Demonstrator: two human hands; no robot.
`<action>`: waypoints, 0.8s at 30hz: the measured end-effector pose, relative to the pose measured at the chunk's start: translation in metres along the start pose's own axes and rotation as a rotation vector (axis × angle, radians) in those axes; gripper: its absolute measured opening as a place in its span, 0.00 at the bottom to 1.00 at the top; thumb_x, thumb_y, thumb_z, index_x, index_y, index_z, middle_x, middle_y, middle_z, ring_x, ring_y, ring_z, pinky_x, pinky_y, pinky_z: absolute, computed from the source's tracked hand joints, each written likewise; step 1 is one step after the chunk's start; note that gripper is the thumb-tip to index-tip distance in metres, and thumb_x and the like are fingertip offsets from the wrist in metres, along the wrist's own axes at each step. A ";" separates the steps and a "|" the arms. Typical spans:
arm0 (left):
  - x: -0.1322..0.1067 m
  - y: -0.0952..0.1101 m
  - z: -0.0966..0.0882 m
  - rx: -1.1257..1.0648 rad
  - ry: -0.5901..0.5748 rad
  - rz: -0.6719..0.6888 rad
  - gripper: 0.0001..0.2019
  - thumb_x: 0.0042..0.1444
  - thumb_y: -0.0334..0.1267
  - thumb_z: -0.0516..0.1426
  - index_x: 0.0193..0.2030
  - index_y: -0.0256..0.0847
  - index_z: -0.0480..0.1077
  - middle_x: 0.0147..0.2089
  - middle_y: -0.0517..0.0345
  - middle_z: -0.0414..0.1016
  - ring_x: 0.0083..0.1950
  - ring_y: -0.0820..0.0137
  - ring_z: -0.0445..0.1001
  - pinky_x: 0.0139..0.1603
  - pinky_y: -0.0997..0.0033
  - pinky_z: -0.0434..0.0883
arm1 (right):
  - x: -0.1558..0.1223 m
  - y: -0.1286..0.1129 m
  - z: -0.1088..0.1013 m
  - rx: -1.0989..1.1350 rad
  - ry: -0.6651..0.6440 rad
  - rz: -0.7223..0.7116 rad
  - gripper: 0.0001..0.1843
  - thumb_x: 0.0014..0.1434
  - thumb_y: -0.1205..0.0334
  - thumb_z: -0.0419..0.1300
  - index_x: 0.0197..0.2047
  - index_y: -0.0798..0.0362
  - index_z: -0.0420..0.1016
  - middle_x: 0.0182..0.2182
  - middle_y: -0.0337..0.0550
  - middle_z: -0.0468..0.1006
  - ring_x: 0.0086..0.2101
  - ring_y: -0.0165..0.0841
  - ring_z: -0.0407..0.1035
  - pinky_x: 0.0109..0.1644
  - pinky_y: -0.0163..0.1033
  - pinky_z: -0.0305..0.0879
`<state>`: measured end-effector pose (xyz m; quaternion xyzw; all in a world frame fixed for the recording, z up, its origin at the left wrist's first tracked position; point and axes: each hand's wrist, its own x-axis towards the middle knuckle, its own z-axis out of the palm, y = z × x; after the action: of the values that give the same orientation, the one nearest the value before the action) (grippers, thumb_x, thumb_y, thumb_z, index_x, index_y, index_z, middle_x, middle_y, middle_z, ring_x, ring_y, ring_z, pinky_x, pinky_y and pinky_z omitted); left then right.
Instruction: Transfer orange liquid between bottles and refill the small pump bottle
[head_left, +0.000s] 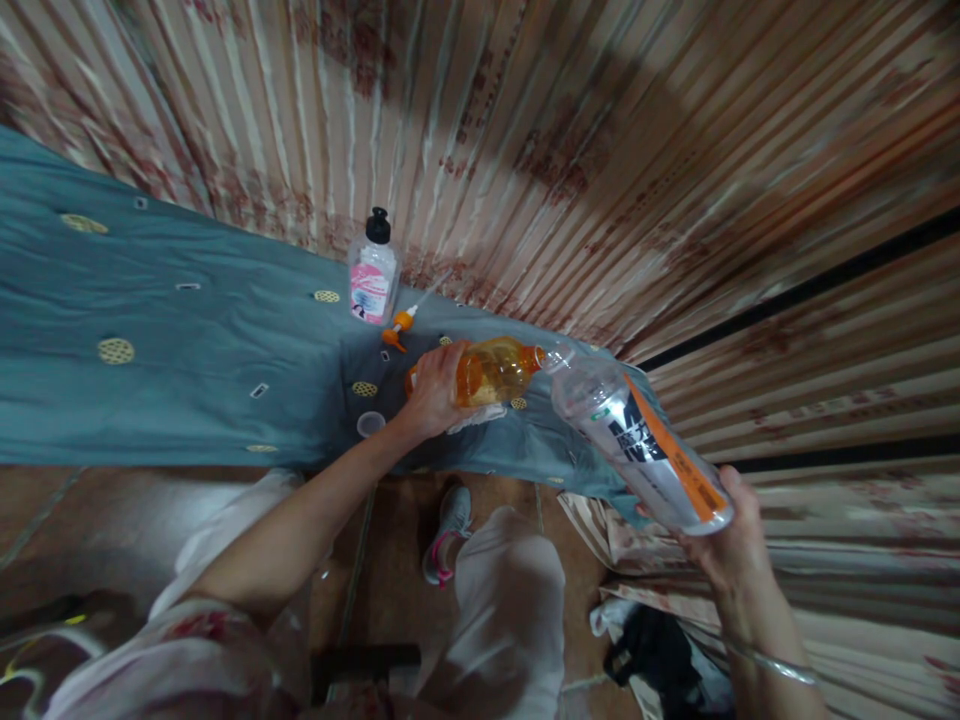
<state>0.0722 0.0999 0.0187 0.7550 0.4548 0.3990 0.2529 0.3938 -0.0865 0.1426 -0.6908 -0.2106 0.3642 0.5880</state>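
Note:
My left hand (436,390) is closed around an amber see-through bottle (499,372), which is tilted on its side with its neck to the right. My right hand (724,540) grips the base of a large clear plastic bottle (637,440) with a silver and orange label. The clear bottle's mouth meets the amber bottle's neck; whether liquid passes between them I cannot tell. An orange pump top (401,325) with a pale tube lies just beyond my left hand. Behind it stands a clear bottle with a black cap and pink label (373,275).
A teal patterned cloth (187,340) covers the long narrow surface. On it sit a small round clear cap (370,424) and a crumpled white tissue (480,415). Pleated floral curtains (465,120) hang behind and to the right. Dark and white fabric (660,650) lies on the tiled floor.

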 end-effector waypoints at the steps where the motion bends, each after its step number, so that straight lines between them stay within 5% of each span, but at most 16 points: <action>1: 0.000 0.000 0.000 0.000 0.001 -0.002 0.50 0.42 0.50 0.74 0.69 0.37 0.60 0.65 0.37 0.71 0.67 0.44 0.70 0.69 0.43 0.65 | 0.000 0.000 0.000 0.000 -0.002 -0.004 0.26 0.45 0.35 0.72 0.38 0.47 0.86 0.31 0.45 0.88 0.43 0.53 0.84 0.53 0.62 0.79; 24: 0.001 -0.001 0.003 -0.004 0.007 0.016 0.50 0.42 0.53 0.73 0.69 0.38 0.59 0.66 0.34 0.71 0.67 0.43 0.70 0.69 0.42 0.64 | -0.005 -0.003 0.001 -0.001 -0.075 -0.047 0.25 0.47 0.38 0.72 0.39 0.49 0.85 0.30 0.47 0.88 0.48 0.55 0.83 0.56 0.65 0.76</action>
<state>0.0742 0.1011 0.0166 0.7568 0.4489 0.4044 0.2494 0.3907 -0.0886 0.1465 -0.6720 -0.2490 0.3757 0.5876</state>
